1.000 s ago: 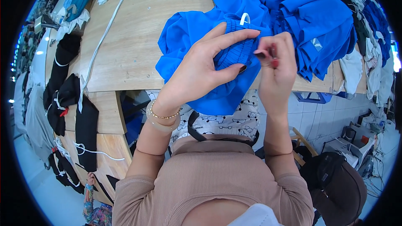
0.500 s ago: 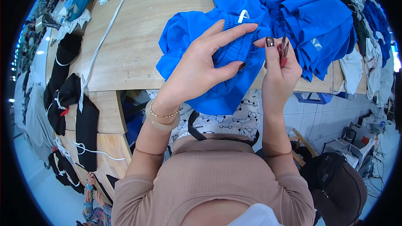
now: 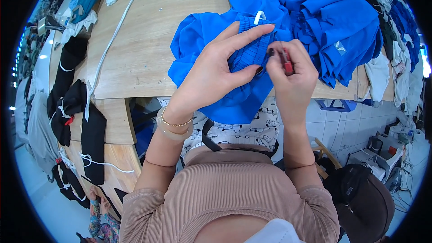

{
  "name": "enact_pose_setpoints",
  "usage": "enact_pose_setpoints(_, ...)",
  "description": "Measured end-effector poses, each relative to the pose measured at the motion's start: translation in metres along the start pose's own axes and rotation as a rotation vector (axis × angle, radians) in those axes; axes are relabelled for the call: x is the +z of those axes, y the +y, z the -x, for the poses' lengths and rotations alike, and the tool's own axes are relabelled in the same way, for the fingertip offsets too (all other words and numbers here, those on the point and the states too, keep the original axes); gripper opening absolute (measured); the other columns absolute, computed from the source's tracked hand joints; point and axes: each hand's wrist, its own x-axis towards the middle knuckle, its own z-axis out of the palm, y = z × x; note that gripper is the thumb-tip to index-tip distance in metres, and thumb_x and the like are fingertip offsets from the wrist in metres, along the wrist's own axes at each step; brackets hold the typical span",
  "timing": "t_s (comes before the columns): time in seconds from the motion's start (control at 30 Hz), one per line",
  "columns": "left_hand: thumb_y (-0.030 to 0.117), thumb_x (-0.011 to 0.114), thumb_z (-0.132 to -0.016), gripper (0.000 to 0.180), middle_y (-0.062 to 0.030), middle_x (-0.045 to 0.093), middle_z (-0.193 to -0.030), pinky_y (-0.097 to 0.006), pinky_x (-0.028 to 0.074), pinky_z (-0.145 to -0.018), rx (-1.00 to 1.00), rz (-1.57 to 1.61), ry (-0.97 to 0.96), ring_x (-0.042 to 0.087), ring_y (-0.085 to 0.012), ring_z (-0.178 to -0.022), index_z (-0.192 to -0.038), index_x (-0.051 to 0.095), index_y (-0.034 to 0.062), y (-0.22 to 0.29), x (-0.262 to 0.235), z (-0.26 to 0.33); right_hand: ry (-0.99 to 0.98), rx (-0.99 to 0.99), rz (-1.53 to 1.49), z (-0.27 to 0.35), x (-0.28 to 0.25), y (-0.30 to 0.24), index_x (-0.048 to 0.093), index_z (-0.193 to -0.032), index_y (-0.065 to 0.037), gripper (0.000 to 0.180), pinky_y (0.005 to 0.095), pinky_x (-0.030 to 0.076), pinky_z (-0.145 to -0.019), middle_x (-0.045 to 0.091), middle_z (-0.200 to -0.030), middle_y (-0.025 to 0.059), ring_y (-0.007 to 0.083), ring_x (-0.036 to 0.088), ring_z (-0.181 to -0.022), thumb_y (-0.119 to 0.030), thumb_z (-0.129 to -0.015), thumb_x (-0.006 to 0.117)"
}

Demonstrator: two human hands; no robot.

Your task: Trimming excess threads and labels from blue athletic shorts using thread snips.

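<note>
Head view: one garment (image 3: 195, 36), plain bright blue, loosely crumpled, lying at the table's near edge with its lower part hanging over; gathered waistband (image 3: 253, 53) with close stitched rows, white loop (image 3: 260, 17) at its far end. Left hand (image 3: 220, 63): laid over the waistband, thumb and forefinger set wide apart; the grip of its remaining fingers cannot be told. Right hand (image 3: 294, 69): fingers curled closed around a small red-handled tool (image 3: 287, 65), just beside the band; contact of its tip with cloth cannot be told. Surface: pale wood-grain table (image 3: 148, 31), bearing a heap of like blue cloth (image 3: 335, 15) at right and a white cord (image 3: 112, 36) at left. Room: black tied bundles (image 3: 93, 148) at left, a co-worker's patterned sleeve (image 3: 95, 218) at lower left, black chair (image 3: 371, 200) at lower right. Against half a second earlier: right hand and tool nearer the waistband; left hand and garment practically unmoved.
</note>
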Motion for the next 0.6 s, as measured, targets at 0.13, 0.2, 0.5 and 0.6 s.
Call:
enact_pose_setpoints(0.13, -0.006, 0.064, -0.076, 0.062, -0.0086, 0.051, -0.128, -0.031, 0.037, -0.104, 0.049, -0.053, -0.003, 0.051, -0.0174, -0.117, -0.136, 0.052, 0.0045, -0.001, -0.002, -0.001, 0.039, 0.007, -0.062, -0.002, -0.001, 0.004, 0.062, -0.085, 0.003, 0.010, 0.0243, 0.038, -0.055, 0.052, -0.074, 0.0061, 0.0103, 0.048, -0.062, 0.003, -0.075, 0.063)
enact_pose_setpoints(0.2, -0.006, 0.065, -0.076, 0.062, -0.0085, 0.052, -0.130, -0.033, 0.033, -0.108, 0.059, -0.120, -0.016, 0.051, -0.0175, -0.118, -0.136, 0.052, 0.0048, -0.002, -0.001, -0.002, 0.022, -0.005, -0.042, -0.001, 0.002, 0.002, 0.062, -0.085, 0.003, 0.009, 0.0241, 0.037, -0.055, 0.051, -0.073, 0.0060, 0.0104, 0.048, -0.062, 0.003, -0.075, 0.062)
enact_pose_setpoints(0.5, -0.005, 0.066, -0.076, 0.065, -0.0061, 0.050, -0.140, -0.040, 0.019, -0.116, 0.032, -0.056, -0.045, 0.050, -0.0171, -0.124, -0.139, 0.049, 0.0057, -0.002, -0.001, -0.002, -0.079, 0.428, -0.633, -0.004, 0.002, 0.006, 0.066, -0.086, -0.001, 0.009, 0.0183, 0.026, -0.053, 0.052, -0.068, -0.0062, 0.0001, 0.039, -0.060, -0.010, -0.087, 0.068)
enact_pose_setpoints(0.6, -0.005, 0.067, -0.077, 0.064, -0.0073, 0.051, -0.139, -0.036, 0.033, -0.109, 0.044, 0.015, 0.004, 0.052, -0.0167, -0.120, -0.138, 0.049, 0.0052, -0.005, 0.001, 0.000, -0.024, 0.413, -0.719, -0.006, 0.002, 0.011, 0.066, -0.086, -0.002, 0.007, 0.0184, 0.027, -0.051, 0.057, -0.070, -0.0048, 0.0004, 0.041, -0.058, -0.009, -0.085, 0.069)
